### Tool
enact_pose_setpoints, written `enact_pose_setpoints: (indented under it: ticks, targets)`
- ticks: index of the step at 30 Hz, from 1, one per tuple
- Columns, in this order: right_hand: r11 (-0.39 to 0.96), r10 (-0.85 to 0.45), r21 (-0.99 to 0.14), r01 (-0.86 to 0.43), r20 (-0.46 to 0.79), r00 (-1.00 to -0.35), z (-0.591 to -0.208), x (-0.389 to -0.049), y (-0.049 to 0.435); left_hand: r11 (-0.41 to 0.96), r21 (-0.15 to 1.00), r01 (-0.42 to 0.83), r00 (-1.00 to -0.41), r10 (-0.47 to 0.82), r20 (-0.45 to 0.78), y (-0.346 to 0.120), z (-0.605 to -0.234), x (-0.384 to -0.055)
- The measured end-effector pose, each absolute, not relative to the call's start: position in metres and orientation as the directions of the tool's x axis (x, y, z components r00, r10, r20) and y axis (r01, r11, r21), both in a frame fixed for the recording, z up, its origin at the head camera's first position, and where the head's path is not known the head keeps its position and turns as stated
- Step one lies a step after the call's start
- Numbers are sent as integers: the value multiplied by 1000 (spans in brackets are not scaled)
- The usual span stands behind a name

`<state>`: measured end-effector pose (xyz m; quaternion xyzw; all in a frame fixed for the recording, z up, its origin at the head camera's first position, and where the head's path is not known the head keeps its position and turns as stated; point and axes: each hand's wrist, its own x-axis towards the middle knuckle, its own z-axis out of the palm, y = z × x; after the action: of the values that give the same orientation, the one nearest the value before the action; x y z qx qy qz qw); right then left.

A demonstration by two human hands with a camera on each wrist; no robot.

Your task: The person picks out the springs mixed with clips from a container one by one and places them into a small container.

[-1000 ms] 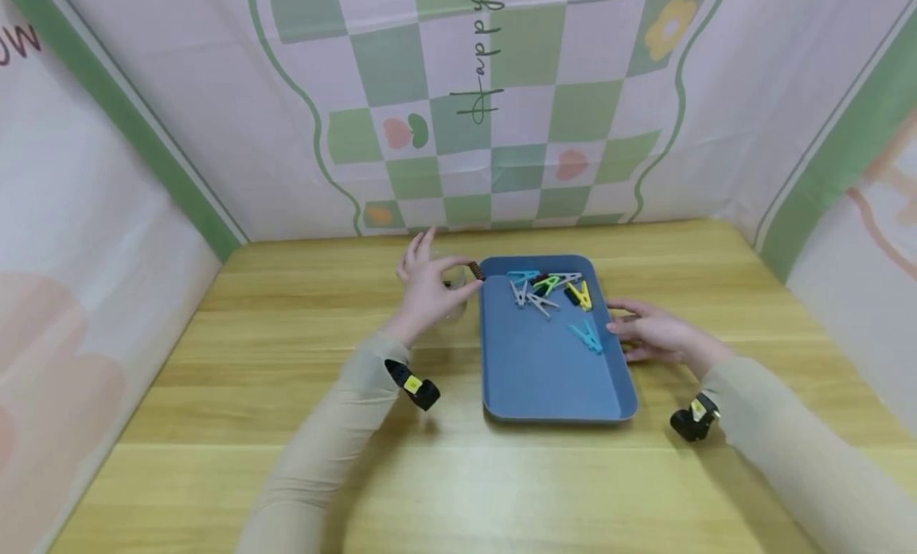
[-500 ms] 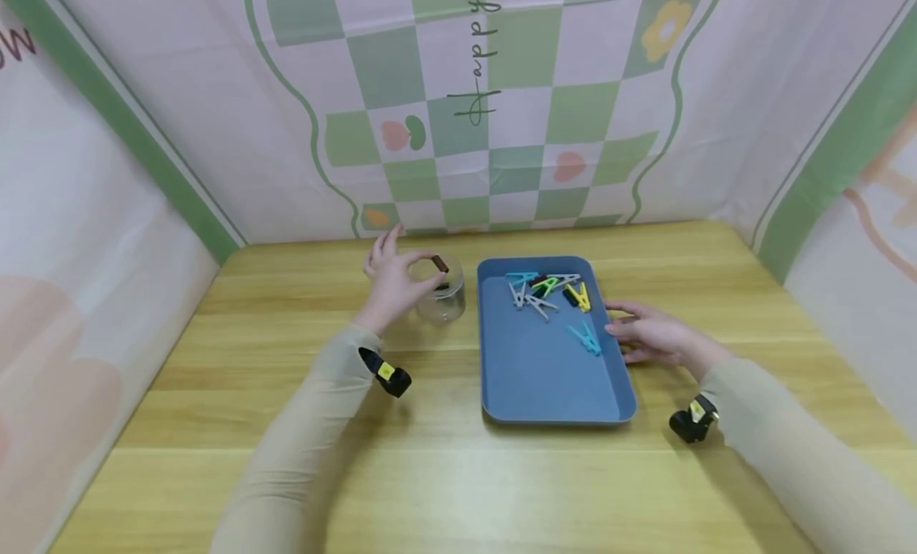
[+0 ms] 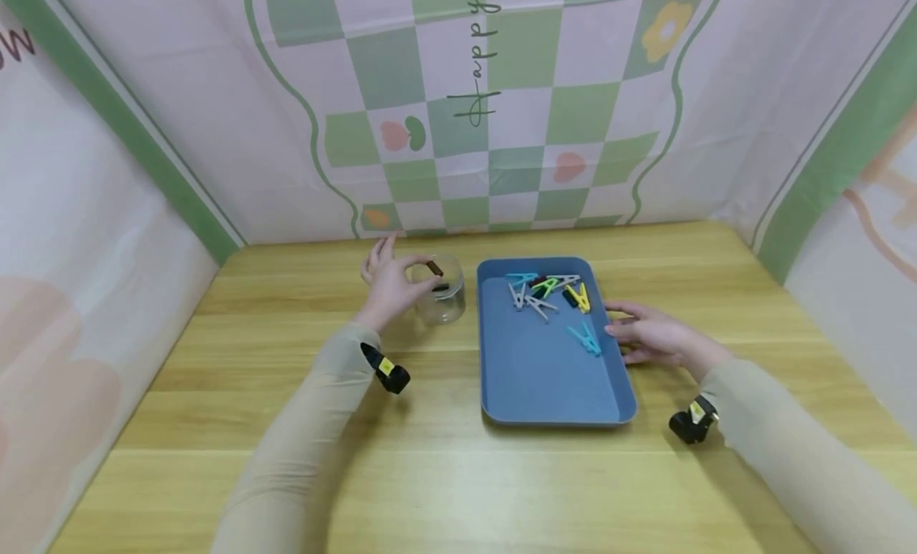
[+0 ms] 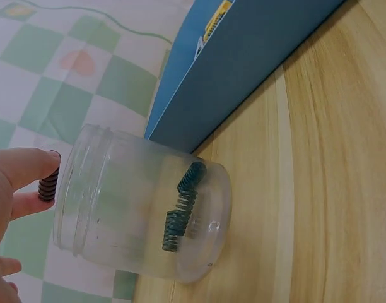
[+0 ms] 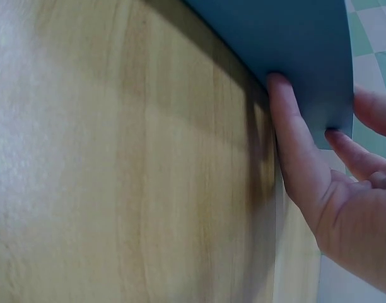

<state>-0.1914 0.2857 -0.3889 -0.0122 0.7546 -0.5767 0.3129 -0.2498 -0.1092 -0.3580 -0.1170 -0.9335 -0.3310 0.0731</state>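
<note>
Between thumb and forefinger, my left hand [image 3: 390, 287] pinches a short dark coil spring [image 4: 48, 185], brownish in the head view. The spring is right at the mouth of a clear round jar [image 3: 450, 306]. Dark green springs [image 4: 183, 208] lie at the jar's bottom in the left wrist view. My right hand [image 3: 655, 333] rests its extended fingers against the outer right wall of a blue tray [image 3: 548, 387]. Inside the tray, towards its back, are grey clothespins [image 3: 540, 304], a yellow clothespin [image 3: 582, 298], a light blue clothespin [image 3: 587, 339] and a lime green one.
Dark springs [image 3: 570, 296] lie among the clothespins in the tray. Everything stands on a wood-grain table [image 3: 358, 474], bounded at the back and sides by printed cloth [image 3: 458, 140]. The jar stands just left of the tray.
My left hand has carried the spring leftwards from the tray's left rim to the jar's mouth, then lowered it slightly. The right hand has stayed at the tray's side.
</note>
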Motion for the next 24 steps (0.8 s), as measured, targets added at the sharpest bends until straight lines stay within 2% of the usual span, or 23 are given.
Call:
enact_pose_setpoints:
  ticks: [24]
  targets:
    - [326, -367, -877, 354, -462, -807, -388, -189, 284, 777, 573, 259, -964, 170, 205, -107, -362, -253]
